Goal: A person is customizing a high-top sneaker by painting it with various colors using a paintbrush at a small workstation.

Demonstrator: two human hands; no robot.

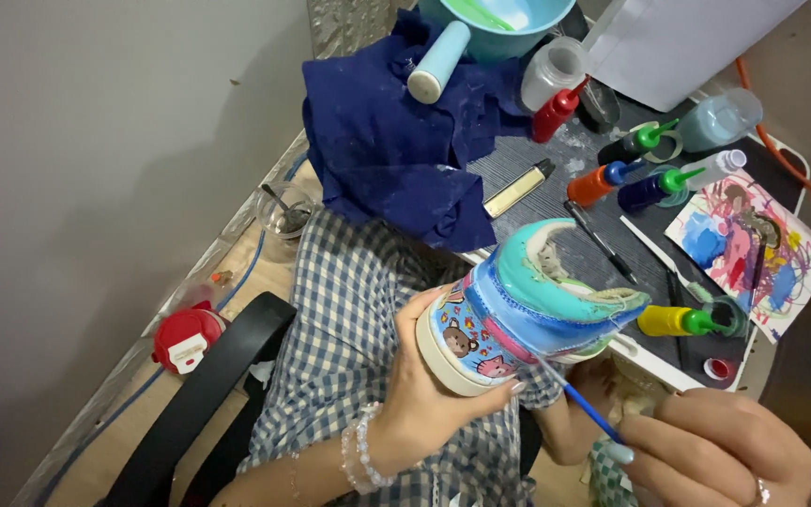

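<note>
Left hand (424,399): grips the painted shoe (518,305) by its heel, fingers wrapped around the white sole, holding it over the lap.
Right hand (720,446): fingers pinched on a thin blue paintbrush (579,399).
Brush tip: touching the shoe's side near the cartoon animals.
Table (556,183): carries paint bottles (654,188), a dark blue cloth (391,141) and a paint-smeared paper (753,249).

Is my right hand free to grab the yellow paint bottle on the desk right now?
Probably not as it stands: the right hand is pinching a thin blue brush against the painted shoe. The yellow bottle lies close by, nothing blocking it, but the fingers are occupied.
</note>
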